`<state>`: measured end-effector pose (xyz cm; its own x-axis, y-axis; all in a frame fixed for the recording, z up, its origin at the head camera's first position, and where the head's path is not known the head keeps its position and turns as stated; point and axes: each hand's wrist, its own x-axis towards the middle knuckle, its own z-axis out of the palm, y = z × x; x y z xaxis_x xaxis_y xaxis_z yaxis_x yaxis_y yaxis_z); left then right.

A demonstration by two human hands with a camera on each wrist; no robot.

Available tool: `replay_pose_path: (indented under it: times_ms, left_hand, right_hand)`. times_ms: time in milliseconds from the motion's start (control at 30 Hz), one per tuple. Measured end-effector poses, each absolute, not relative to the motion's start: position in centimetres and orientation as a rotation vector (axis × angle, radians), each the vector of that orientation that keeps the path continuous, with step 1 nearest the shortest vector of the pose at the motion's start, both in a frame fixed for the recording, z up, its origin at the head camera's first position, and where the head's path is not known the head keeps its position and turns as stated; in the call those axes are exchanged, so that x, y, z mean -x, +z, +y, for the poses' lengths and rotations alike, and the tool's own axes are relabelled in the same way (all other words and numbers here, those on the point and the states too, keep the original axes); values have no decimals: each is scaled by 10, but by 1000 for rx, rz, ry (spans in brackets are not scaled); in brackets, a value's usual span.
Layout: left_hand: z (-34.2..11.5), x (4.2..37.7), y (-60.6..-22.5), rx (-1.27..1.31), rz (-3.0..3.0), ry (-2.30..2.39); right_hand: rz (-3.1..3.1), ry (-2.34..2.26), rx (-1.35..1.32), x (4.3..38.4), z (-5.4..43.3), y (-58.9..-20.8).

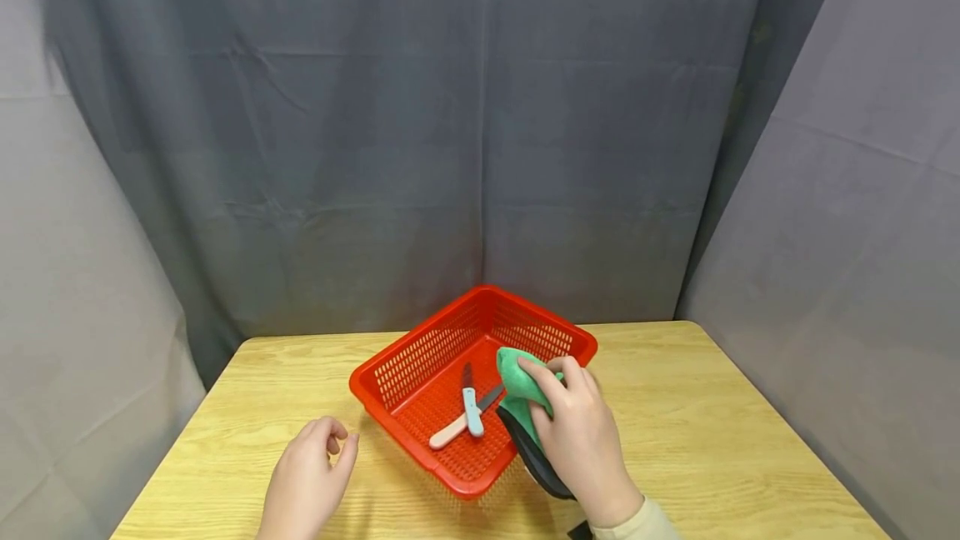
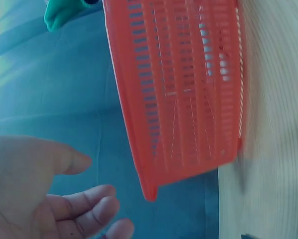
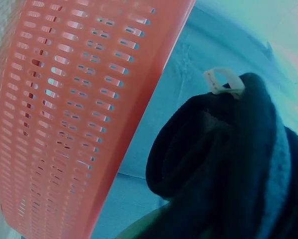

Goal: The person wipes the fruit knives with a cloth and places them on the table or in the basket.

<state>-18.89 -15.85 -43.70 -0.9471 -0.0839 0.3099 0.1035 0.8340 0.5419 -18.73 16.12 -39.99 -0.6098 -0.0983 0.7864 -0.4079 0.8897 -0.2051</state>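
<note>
My right hand [image 1: 581,440] grips a green cloth [image 1: 517,373] with a black side, over the right edge of a red plastic basket [image 1: 491,444]. In the right wrist view the cloth's dark side [image 3: 228,154] and a pale hanging loop [image 3: 226,81] show near the basket's wall; the hand itself is not seen there. Two knives lie crossed on the basket floor: a light-blue-handled knife [image 1: 472,413] over a pale-pink-handled knife [image 1: 448,433]. To the left of the basket, my left hand [image 1: 309,473] hovers with loosely bent fingers, holding nothing and apart from the wall.
The basket stands at an angle on a light wooden table [image 1: 720,432]. A grey curtain [image 1: 360,148] hangs behind the table's far edge, with paler cloth sheets [image 1: 847,257] on both sides. A small black object [image 1: 580,531] shows by the right sleeve.
</note>
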Motion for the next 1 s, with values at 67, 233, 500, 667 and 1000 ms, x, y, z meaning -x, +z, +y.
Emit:
replay_pose_path:
  times_ms: [67,233,500,667,1000]
  left_hand:
    - [-165,191,-439,-6,-2720,-813]
    - [-175,196,-445,-21,-2790,-781]
    - [-183,200,-452,-67,-2832,-671]
    - [-190,201,-454,-101,-2899,-640]
    - [-204,206,-468,-180,-3185,-537]
  right_hand:
    - [-2201,467,-363,187,161,-400]
    - [-2198,469,-368,187,161,-400]
    - [-2192,471,-372,189,162,-401]
    - [-2192,470,-376,189,162,-402]
    - [-2195,471,-373,189,161,-403]
